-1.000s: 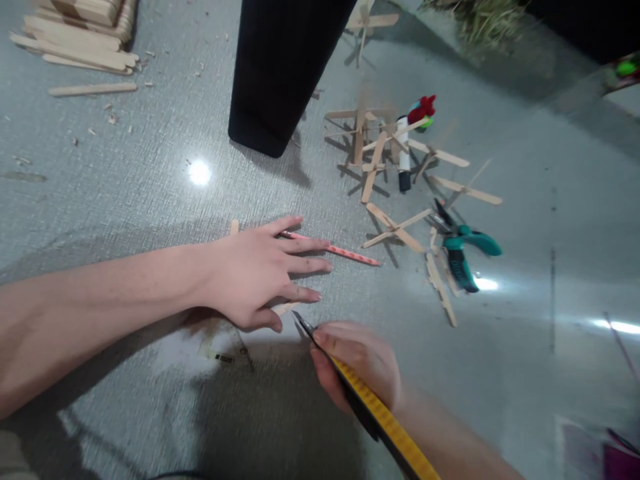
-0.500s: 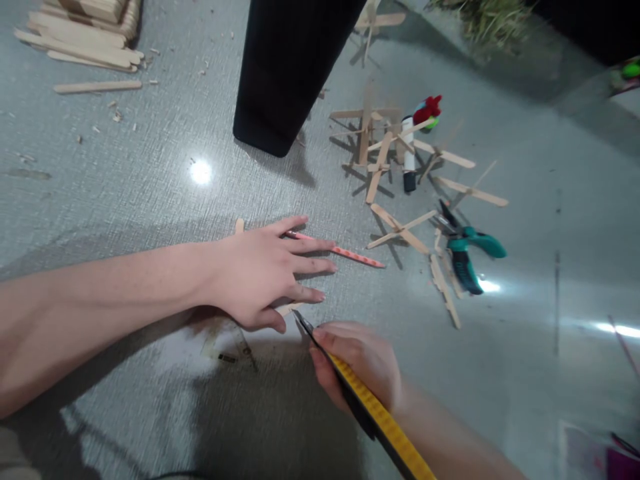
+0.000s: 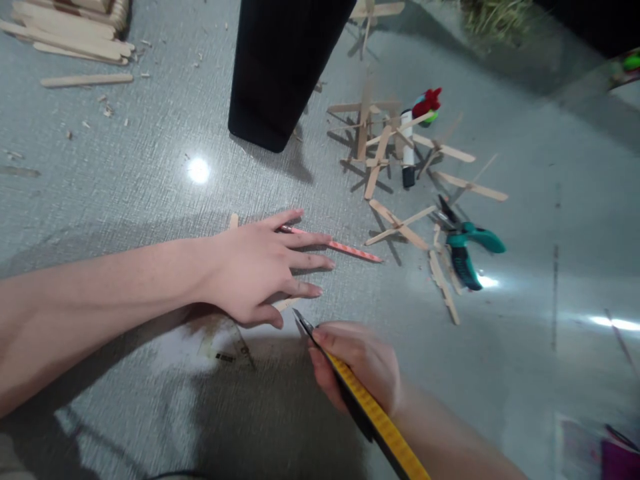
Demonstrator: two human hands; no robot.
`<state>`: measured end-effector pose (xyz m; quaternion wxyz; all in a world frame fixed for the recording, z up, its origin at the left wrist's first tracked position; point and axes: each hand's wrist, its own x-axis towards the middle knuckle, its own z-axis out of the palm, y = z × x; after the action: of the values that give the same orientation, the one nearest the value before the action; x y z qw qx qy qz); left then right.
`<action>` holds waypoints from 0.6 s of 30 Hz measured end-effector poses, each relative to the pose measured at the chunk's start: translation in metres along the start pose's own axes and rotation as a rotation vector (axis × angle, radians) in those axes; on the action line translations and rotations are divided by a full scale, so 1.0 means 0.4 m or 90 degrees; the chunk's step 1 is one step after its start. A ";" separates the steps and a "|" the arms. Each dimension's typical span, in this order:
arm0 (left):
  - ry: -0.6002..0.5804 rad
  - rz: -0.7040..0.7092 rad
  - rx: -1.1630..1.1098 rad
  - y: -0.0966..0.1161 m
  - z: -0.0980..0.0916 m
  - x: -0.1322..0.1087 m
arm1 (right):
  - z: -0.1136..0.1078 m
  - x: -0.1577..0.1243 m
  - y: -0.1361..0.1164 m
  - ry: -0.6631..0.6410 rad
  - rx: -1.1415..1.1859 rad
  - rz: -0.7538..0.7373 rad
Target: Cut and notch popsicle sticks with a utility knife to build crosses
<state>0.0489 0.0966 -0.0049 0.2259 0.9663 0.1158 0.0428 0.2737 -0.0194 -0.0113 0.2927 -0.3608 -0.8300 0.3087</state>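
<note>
My left hand (image 3: 255, 270) lies flat on the grey table with its fingers spread. It presses over a wooden craft stick (image 3: 287, 305), whose tip shows between thumb and index finger; most of it is hidden. Another rounded wooden end (image 3: 234, 221) sticks out behind the hand. A pink patterned pencil (image 3: 356, 252) lies partly under the outer fingers. My right hand (image 3: 357, 360) is wrapped round a yellow and black utility knife (image 3: 373, 410). Its blade points up-left, the tip just beside the stick and a little apart from it.
Crossed craft-stick pieces (image 3: 397, 225) and a white marker (image 3: 408, 150) lie right of a tall black object (image 3: 287, 73). Teal-handled pliers (image 3: 465, 243) rest by split sticks (image 3: 444, 287). Stacked craft sticks (image 3: 70, 33) sit at the upper left. A see-through piece with dark marks (image 3: 227, 347) lies near my left thumb.
The knife tip has come slightly away from the craft stick. My left hand stays flat over it. The whole view has shifted a little.
</note>
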 end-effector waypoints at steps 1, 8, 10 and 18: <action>0.000 0.000 0.003 -0.001 0.001 0.000 | -0.001 0.002 0.000 0.008 -0.015 0.002; 0.017 0.010 0.005 -0.004 0.007 0.001 | -0.008 0.018 -0.010 -0.046 -0.072 0.041; 0.025 0.012 0.004 -0.004 0.008 0.001 | -0.008 0.020 -0.012 -0.051 -0.080 0.048; 0.006 0.009 0.000 -0.001 0.004 0.004 | -0.008 0.020 -0.013 -0.054 -0.083 0.044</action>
<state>0.0504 0.0968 -0.0065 0.2249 0.9669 0.1104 0.0491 0.2691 -0.0151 -0.0034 0.2223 -0.3942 -0.8469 0.2791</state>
